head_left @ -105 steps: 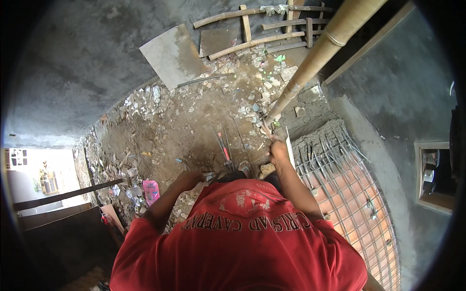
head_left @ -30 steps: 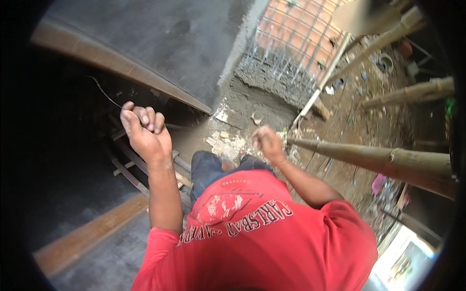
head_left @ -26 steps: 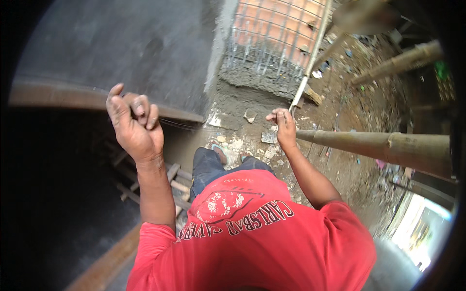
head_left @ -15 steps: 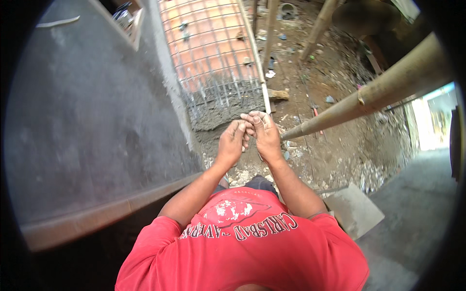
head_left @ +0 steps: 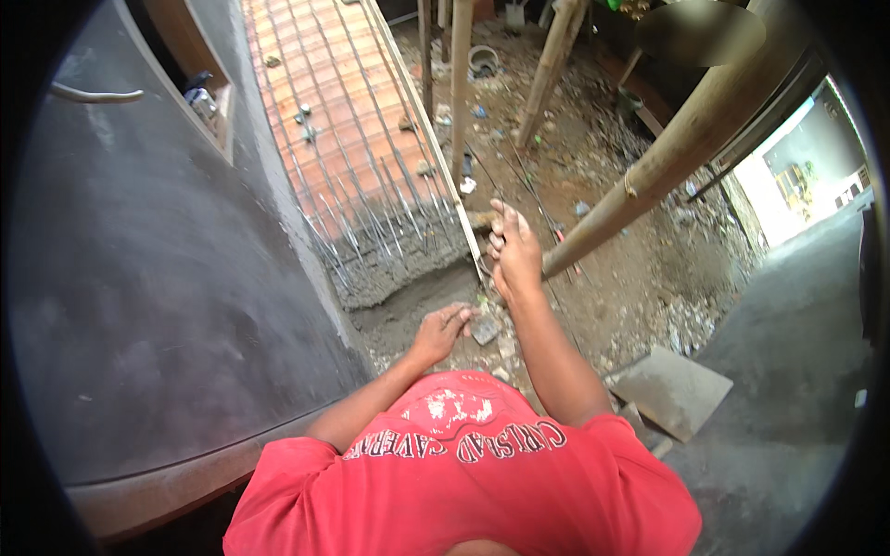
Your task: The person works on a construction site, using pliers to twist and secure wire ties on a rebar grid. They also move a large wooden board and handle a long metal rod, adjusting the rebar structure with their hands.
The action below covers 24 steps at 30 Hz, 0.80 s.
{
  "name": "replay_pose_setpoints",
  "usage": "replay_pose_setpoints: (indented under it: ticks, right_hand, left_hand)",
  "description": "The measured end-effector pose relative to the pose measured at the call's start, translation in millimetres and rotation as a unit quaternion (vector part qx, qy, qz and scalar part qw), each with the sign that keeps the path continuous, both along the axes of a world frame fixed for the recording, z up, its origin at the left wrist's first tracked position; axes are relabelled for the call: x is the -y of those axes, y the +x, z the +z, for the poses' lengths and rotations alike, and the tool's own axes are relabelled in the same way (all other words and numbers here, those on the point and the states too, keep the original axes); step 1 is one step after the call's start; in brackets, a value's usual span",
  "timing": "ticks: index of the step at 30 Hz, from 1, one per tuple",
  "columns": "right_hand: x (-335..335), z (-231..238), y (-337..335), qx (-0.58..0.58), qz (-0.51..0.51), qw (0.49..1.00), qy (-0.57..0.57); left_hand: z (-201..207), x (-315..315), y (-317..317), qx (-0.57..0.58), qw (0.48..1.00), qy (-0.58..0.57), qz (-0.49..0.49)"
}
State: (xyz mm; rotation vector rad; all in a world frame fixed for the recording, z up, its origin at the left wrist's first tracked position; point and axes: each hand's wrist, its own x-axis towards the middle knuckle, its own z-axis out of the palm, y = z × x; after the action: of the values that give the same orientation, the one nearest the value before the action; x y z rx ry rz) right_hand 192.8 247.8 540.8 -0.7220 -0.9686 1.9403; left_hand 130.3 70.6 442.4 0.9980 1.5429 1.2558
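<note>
My left hand (head_left: pixel 442 334) is low in front of my red shirt, with its fingers loosely stretched out and nothing visible in them. Below it, just off the fingertips, a grey stone (head_left: pixel 484 330) lies on the ground. My right hand (head_left: pixel 517 255) is raised farther out, its fingers curled in; whatever they may grip is hidden or too small to make out. Beyond both hands is a bed of fresh grey concrete (head_left: pixel 408 264). Steel bars (head_left: pixel 357 171) rise out of it and form a grid over an orange tile-like sheet (head_left: pixel 324 102).
A pale wooden board (head_left: pixel 428 120) edges the grid's right side. Bamboo poles (head_left: pixel 649 171) slant up at the right. A dark plastered wall (head_left: pixel 176 287) fills the left. A square grey slab (head_left: pixel 675 394) rests at lower right. Rubble (head_left: pixel 681 320) and dirt cover the ground.
My hands were together, fingers touching; they have parted. The left hand came down toward my body, while the right shifted slightly right. My view has turned, showing more of the grid.
</note>
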Motion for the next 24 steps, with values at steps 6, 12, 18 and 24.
replay_pose_setpoints:
  ticks: [6,12,18,24]
  right_hand:
    - [5,-5,11,0.117,0.014,0.972,0.201]
    - [39,-24,25,0.256,0.035,0.901,0.35]
    - [19,-18,20,0.203,0.069,0.948,0.233]
    - [30,-10,21,0.287,0.078,0.892,0.341]
  left_hand:
    - [17,-17,-7,0.124,0.989,0.058,0.056]
    - [56,-50,-24,0.218,0.961,0.096,0.142]
    - [73,-61,-28,0.315,0.941,0.052,0.111]
    - [73,-71,-32,0.257,0.962,0.023,0.095]
